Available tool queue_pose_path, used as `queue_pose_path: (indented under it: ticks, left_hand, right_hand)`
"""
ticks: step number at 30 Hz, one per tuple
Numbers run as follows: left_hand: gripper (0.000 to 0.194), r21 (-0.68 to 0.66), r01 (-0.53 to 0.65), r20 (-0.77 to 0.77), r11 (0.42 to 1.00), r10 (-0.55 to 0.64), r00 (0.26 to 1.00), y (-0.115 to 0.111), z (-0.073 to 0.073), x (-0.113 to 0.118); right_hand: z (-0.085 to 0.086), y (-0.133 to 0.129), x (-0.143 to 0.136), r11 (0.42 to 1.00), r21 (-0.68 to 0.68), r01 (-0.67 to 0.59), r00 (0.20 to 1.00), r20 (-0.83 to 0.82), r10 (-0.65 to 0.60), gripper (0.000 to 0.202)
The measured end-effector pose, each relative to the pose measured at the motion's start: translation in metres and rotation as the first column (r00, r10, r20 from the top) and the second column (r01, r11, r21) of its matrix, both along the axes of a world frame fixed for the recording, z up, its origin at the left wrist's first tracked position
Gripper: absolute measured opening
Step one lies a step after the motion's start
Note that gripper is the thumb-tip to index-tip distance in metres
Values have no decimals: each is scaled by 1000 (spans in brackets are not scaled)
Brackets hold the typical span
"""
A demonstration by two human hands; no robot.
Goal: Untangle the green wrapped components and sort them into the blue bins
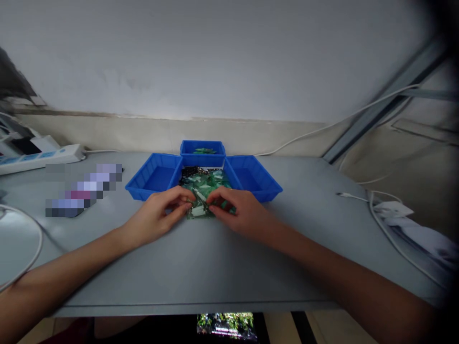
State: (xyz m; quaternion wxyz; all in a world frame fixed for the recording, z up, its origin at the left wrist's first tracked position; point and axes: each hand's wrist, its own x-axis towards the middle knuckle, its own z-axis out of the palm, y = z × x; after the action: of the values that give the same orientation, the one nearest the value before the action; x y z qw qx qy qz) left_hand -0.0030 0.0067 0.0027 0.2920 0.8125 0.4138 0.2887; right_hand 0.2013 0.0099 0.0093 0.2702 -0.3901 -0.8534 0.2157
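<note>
My left hand [167, 208] is closed in a pinch at the left edge of a small see-through green plastic packet [197, 211] with a pale label. Across from it, my right hand [236, 208] pinches at the packet's upper right side, thumb and forefinger together. A thin pale strip and a dark sliver show between the fingertips; their kind is too small to tell. Just beyond the fingers lies a pile of similar green packets [215, 177] with white labels. Dark, shiny chain-like pieces [193, 171] sit at the back of the pile.
Blue bins flank the pile: a left bin [154, 179], a right bin [253, 177], and a back bin [202, 147] holding some green packets. A pixelated phone-like object [86, 188] and a power strip [43, 160] lie left. White cables and a charger [392, 209] are right.
</note>
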Motion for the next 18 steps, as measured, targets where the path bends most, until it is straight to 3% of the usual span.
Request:
queue_pose_path:
  ticks: [8, 18]
  left_hand:
    - [27, -41, 112, 87, 993, -108, 990, -1, -5, 0]
    - [31, -27, 146, 30, 989, -145, 989, -2, -6, -2]
  right_hand:
    - [-2, 1, 0, 1000, 14, -5, 999, 42, 4, 7]
    - [-3, 1, 0, 999, 7, -35, 996, 87, 34, 7]
